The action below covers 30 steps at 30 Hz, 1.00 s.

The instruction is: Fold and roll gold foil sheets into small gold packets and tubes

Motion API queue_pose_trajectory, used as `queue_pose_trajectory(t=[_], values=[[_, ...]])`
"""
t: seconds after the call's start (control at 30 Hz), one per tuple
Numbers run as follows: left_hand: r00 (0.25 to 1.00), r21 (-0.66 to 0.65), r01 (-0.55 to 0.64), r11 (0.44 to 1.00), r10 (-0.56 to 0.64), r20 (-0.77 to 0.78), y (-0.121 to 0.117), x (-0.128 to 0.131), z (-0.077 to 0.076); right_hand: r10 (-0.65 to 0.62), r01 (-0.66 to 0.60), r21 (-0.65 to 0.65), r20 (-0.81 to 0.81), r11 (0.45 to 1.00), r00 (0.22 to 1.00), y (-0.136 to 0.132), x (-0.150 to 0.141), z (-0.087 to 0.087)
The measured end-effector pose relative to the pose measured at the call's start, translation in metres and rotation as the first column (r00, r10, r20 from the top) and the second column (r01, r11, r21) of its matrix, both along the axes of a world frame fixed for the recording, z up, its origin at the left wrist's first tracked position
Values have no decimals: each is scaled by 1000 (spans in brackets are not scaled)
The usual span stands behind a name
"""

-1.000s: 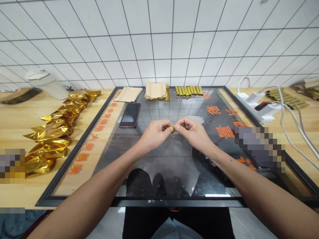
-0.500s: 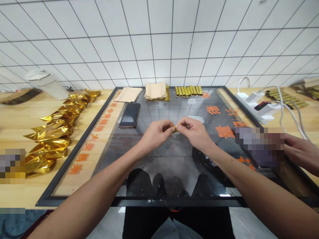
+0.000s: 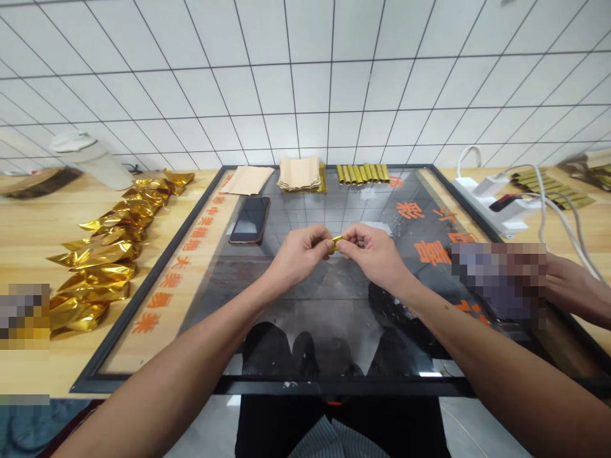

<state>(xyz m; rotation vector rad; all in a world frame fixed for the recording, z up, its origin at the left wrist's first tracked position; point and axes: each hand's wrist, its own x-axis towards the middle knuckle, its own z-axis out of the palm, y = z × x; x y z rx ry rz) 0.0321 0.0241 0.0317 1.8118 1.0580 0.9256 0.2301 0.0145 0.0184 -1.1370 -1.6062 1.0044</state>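
Gold piece (image 3: 337, 241): small, narrow, shiny, between both hands' fingertips, above the glass panel
Left hand (image 3: 304, 254): thumb and fingers pinched on the piece's left end
Right hand (image 3: 370, 249): same narrow pinch, right end
Glass panel (image 3: 315, 305): smooth, reflective, black-framed, orange characters, on pale wood-grain table (image 3: 28, 235)
Gold tubes (image 3: 363, 173): slim, side-by-side row, far edge of panel
Brown paper stack (image 3: 299, 172): matte, layered sheets, gold sheets showing beneath
Loose brown paper (image 3: 247, 180): flat, left of stack
Phone (image 3: 249, 220): dark, glossy slab, near left hand
Foil packets (image 3: 102, 254): crinkled metallic gold, pointed ends, overlapping line; contents hidden
Cup (image 3: 95, 162): whitish, lidded; contents can't tell
Co-worker's hand (image 3: 575, 283): right edge, partly pixelated, grip can't tell
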Motion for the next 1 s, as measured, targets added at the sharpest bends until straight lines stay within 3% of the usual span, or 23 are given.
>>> queue_pose_trajectory(t=[0.37,1.0], values=[[998,-23,7,1000,-6,55,1,0,-2,10,-11,-8,-90,1000,996,3,-3,-1],[999,-1,48,999,-48,-18,-1,0,-2,30,-30,7,-39,1000,999,1,2,2]])
